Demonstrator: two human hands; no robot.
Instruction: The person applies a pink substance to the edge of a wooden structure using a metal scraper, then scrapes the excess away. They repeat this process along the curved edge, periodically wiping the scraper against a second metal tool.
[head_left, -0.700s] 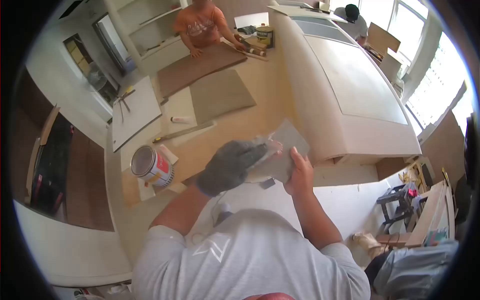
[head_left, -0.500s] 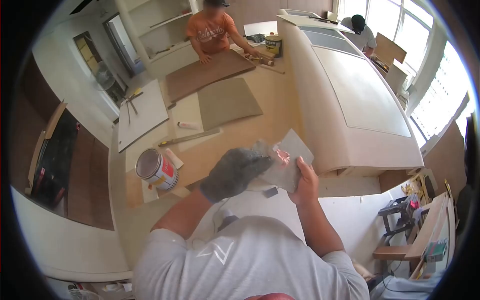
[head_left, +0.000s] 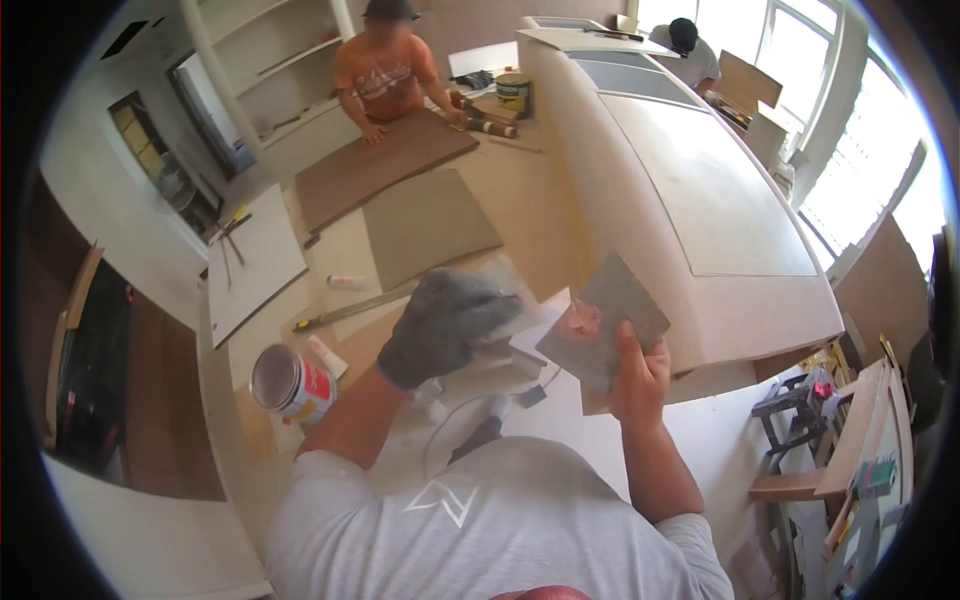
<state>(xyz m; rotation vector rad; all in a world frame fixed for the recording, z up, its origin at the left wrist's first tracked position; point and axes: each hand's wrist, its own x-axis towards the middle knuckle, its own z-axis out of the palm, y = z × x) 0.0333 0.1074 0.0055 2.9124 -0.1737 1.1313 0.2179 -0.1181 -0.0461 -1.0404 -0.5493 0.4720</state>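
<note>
My right hand (head_left: 640,375) is bare and grips a square grey plate (head_left: 625,295) by its lower right edge, thumb on top. A dab of pink paste (head_left: 580,322) lies on the plate's left part. My left hand (head_left: 445,325), in a dark grey glove, is closed on a pale, flat scraper (head_left: 515,290), which is blurred and partly hidden by the fingers. The scraper is apart from the plate, to its left. An open metal tin (head_left: 290,380) with a red and white label stands on the worktable left of my gloved hand.
On the worktable lie a brown panel (head_left: 385,165), an olive sheet (head_left: 430,225), a white board (head_left: 255,265) and a small tube (head_left: 347,283). A long curved cabinet (head_left: 700,200) runs along the right. A person in orange (head_left: 385,80) stands opposite; another (head_left: 690,55) bends beside the windows.
My hands have drawn apart: the scraper has come off the plate and moved left, while the plate has shifted right and tilted. The view has turned slightly right.
</note>
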